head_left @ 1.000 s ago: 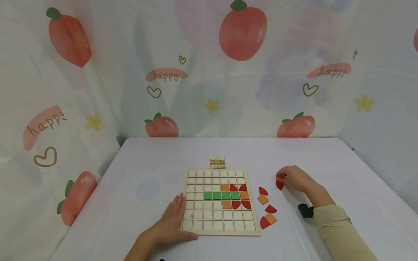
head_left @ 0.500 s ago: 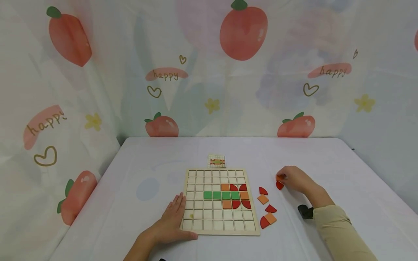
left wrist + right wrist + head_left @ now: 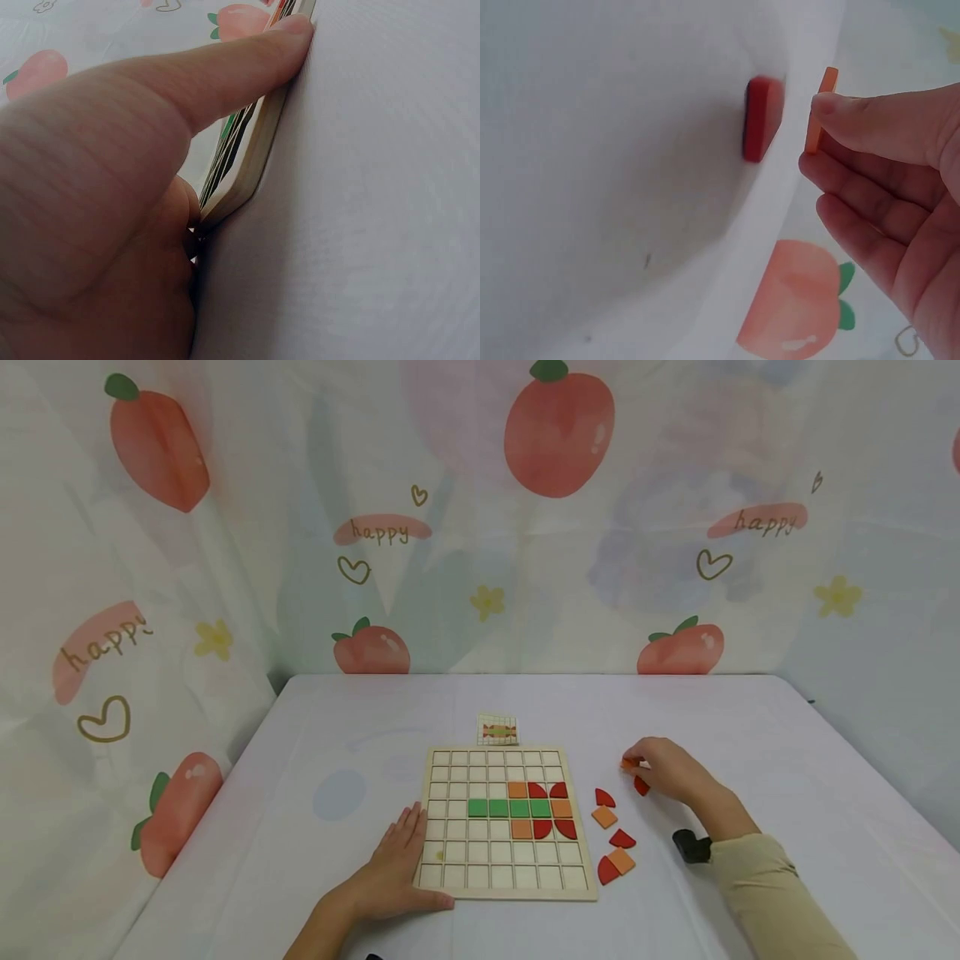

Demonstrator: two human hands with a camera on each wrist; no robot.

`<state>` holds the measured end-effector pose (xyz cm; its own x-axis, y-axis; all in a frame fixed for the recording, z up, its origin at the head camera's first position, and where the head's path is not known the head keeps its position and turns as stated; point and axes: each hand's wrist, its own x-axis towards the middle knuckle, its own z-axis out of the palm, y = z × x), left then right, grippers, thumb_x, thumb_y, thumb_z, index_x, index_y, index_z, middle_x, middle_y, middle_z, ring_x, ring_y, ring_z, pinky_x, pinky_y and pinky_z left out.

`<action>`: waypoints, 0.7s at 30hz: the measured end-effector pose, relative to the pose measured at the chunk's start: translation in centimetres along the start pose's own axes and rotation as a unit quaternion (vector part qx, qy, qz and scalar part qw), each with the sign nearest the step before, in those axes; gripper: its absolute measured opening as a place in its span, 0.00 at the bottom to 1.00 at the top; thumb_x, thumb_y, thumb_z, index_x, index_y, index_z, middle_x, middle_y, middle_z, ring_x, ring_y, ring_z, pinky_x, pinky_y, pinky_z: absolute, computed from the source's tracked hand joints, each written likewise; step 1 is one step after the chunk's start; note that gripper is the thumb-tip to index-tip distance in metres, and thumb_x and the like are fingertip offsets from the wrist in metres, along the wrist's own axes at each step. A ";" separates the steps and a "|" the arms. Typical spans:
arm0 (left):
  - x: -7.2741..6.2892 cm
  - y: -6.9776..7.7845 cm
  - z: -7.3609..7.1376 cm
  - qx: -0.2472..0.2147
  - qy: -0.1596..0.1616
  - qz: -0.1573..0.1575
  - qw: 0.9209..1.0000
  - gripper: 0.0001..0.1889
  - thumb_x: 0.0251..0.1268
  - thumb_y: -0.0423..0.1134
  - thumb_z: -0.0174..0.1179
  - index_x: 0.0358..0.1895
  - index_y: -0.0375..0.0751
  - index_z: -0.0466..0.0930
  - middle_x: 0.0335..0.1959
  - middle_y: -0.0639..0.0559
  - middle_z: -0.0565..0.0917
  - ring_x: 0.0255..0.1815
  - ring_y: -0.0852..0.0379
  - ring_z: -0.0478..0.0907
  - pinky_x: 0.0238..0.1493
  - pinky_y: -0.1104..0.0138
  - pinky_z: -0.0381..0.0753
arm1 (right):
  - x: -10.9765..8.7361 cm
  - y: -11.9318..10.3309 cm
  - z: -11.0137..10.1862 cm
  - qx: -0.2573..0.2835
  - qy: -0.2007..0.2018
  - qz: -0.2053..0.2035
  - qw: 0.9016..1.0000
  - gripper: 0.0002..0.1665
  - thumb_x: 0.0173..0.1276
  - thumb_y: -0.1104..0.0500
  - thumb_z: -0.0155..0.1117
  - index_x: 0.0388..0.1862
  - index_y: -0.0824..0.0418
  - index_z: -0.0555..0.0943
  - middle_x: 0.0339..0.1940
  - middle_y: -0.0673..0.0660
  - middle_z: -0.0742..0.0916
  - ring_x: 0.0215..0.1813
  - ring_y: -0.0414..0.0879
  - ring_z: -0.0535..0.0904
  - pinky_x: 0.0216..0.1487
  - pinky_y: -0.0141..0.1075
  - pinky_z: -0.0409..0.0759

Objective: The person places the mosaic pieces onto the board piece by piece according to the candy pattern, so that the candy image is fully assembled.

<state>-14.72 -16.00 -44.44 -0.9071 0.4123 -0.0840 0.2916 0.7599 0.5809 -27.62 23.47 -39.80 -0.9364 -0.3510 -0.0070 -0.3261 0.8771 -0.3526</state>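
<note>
Right hand [image 3: 667,769] pinches an orange tile [image 3: 813,141] partly hidden behind the thumb [image 3: 881,126].

Pale, smooth wood with a matt finish forms the board [image 3: 501,853], its bare edge showing plain and unvarnished-looking in the left wrist view. The painted-looking orange tile [image 3: 814,135] is flat and smooth with a dull sheen; the red piece [image 3: 763,118] has an even, satin-like face. Green tiles [image 3: 498,810] look smooth and matt. The card [image 3: 498,729] appears to be printed paper. White, matt cloth covers the tabletop [image 3: 375,710], finely textured up close, before a softly creased, printed cloth backdrop [image 3: 450,556]. A sleeve [image 3: 772,885] is matt, wrinkled fabric.
</note>
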 end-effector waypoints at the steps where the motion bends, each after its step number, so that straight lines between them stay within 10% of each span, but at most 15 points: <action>1: 0.0 0.0 0.0 -0.001 0.000 0.001 1.000 0.64 0.43 0.68 0.62 0.70 0.25 0.38 0.72 0.34 0.39 0.72 0.42 0.33 0.66 0.48 0.39 | 0.0 -0.3 0.0 0.001 -0.002 0.000 1.000 0.14 0.57 0.69 0.66 0.43 0.70 0.82 0.35 0.58 0.83 0.35 0.49 0.73 0.42 0.45 0.78; 21: 0.1 -0.1 0.1 0.001 0.000 0.000 1.000 0.64 0.43 0.69 0.61 0.70 0.25 0.38 0.72 0.34 0.39 0.72 0.42 0.33 0.66 0.49 0.38 | -0.4 -5.5 0.9 -0.014 0.005 -0.071 0.997 0.13 0.56 0.68 0.67 0.42 0.67 0.83 0.37 0.55 0.83 0.39 0.50 0.77 0.43 0.43 0.78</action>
<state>-14.84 -15.98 -44.63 -0.9072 0.4123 -0.0835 0.2923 0.7608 0.5795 -25.39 18.52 -38.69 -0.8817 -0.4691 0.0496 -0.4586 0.8278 -0.3231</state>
